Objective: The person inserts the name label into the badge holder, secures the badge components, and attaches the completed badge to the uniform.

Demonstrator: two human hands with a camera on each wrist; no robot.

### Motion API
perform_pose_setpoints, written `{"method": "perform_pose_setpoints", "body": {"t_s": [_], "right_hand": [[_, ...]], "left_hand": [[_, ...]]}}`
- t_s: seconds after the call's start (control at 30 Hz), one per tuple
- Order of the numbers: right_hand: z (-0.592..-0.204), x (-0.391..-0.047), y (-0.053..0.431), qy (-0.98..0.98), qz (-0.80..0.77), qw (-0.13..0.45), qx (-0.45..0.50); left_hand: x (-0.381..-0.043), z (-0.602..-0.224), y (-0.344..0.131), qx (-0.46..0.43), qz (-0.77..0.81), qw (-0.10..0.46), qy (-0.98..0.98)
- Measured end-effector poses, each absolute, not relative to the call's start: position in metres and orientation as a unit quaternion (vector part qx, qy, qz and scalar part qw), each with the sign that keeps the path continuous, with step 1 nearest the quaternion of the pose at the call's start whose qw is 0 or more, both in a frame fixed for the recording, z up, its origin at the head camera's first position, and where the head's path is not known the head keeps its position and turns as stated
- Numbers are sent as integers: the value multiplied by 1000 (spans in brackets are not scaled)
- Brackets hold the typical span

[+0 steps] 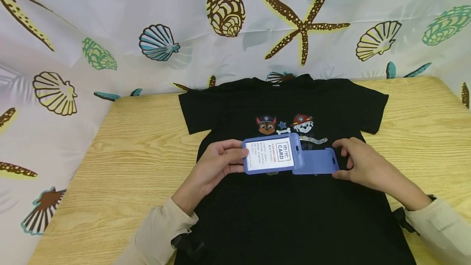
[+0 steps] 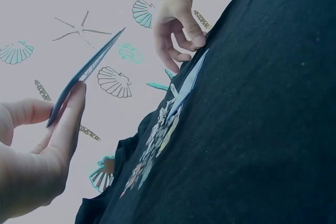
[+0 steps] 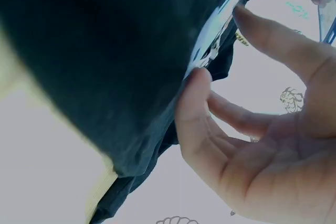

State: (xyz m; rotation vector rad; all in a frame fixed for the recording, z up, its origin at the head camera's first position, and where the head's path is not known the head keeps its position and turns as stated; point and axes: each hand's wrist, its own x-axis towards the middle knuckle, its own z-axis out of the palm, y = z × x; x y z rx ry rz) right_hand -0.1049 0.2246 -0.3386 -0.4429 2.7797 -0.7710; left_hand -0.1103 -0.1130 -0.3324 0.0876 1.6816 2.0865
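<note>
My left hand (image 1: 217, 158) pinches the left end of a blue badge holder (image 1: 299, 154), thumb on top and fingers beneath. Its front shows a white card insert (image 1: 270, 153) printed "ID/IC CARD". Seen edge-on in the left wrist view, the badge holder (image 2: 86, 74) is raised above the black shirt (image 2: 252, 103). A second flat blue piece (image 1: 317, 162), slotted at one end, lies on the shirt, partly overlapped by the holder. At its right end is my right hand (image 1: 358, 160), fingers spread apart, thumb tip at the lower corner and fingertips beside the upper one.
The black T-shirt (image 1: 294, 216) is spread over a wooden table (image 1: 147, 154), with cartoon dog faces (image 1: 266, 125) on its chest. A clear strap with metal snaps (image 1: 314, 139) lies just above the blue piece. A shell-and-starfish patterned curtain (image 1: 184, 3) hangs behind the table.
</note>
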Motion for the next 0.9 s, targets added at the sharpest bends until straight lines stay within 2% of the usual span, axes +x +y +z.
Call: {"method": "perform_pose_setpoints", "body": {"t_s": [0.17,0.63,0.9], "right_hand": [[-342,-110,226,951,-231,135,-154],[-344,-121,228,947,-226,152,-169],[-344,-132,230,927,-266,203,-168]], "left_hand": [[-109,-332,-112,29,761,231,605],[-108,-334,-110,39,749,249,613],[-106,-335,-110,43,743,256,617]]}}
